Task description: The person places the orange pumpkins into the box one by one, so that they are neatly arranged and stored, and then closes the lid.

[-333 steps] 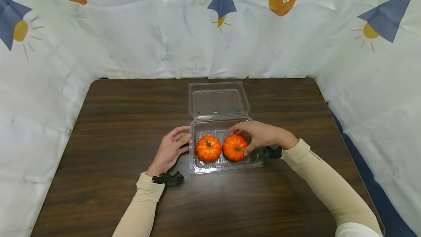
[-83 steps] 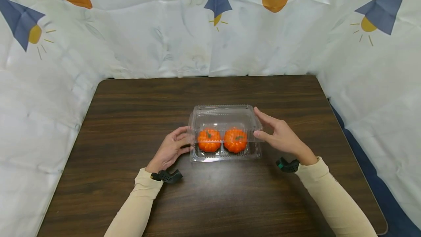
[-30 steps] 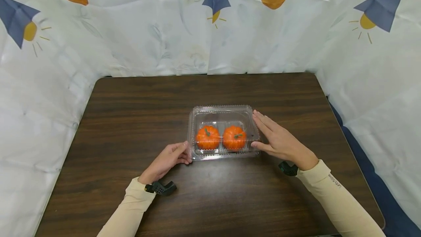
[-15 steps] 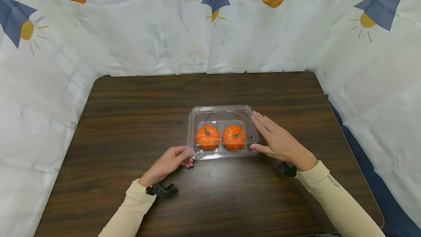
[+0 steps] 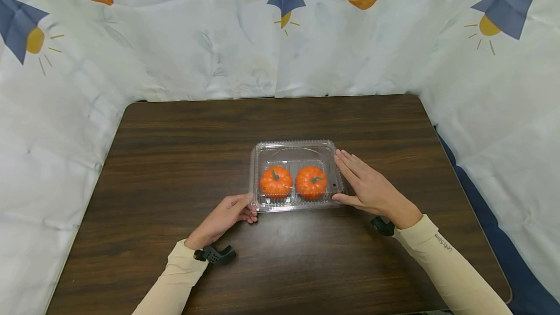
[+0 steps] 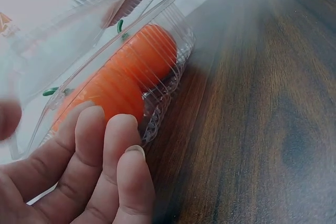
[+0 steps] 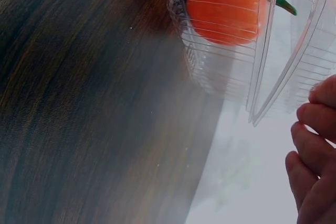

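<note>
A clear plastic clamshell container (image 5: 297,204) lies mid-table with two small orange pumpkins side by side inside, the left pumpkin (image 5: 276,182) and the right pumpkin (image 5: 311,183), both with green stems. Its lid (image 7: 310,40) is tilted over the base, a wedge-shaped gap showing between their rims in both wrist views. My left hand (image 5: 227,217) pinches the front left corner, thumb on the upper side and curled fingers (image 6: 90,135) against the base's side. Along the lid's right edge, my right hand (image 5: 372,188) rests with fingers straight and thumb spread towards the front.
The dark wood-grain table (image 5: 175,149) extends around the container on all sides. A white printed curtain (image 5: 210,52) hangs behind it and along both sides. Dark wrist bands (image 5: 215,254) sit on both wrists.
The lid, lying open at the back earlier, has swung over the pumpkins. My right hand left the right pumpkin for the lid's edge; my left hand slid to the front left corner.
</note>
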Demonstrator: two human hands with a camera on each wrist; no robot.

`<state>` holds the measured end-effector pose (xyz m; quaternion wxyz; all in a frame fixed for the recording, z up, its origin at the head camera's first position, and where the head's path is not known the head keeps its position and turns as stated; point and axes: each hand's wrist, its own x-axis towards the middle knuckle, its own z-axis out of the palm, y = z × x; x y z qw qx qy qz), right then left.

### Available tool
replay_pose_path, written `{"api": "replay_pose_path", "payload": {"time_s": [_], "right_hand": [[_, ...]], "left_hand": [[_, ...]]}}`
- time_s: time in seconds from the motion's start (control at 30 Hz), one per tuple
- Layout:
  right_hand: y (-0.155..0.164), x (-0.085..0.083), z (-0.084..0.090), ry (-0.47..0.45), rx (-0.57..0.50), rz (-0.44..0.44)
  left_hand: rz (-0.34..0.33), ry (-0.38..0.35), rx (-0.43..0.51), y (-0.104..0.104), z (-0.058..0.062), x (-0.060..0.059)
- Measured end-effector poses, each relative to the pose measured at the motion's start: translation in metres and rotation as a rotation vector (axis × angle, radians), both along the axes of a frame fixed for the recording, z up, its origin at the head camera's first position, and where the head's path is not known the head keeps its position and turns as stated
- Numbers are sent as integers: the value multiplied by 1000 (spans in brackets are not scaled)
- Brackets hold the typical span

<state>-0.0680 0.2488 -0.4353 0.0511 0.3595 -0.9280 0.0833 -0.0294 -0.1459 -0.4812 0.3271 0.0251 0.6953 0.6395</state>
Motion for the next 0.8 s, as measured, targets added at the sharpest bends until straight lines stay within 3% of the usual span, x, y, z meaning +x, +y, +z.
{"api": "replay_pose_path", "payload": {"time_s": [0.2, 0.8], "right_hand": [[0, 1, -1, 3, 17, -4], [-1, 2, -5, 63, 59, 10]], "left_hand": [[26, -40, 31, -1, -1, 1], [-43, 28, 23, -2, -2, 5]]}}
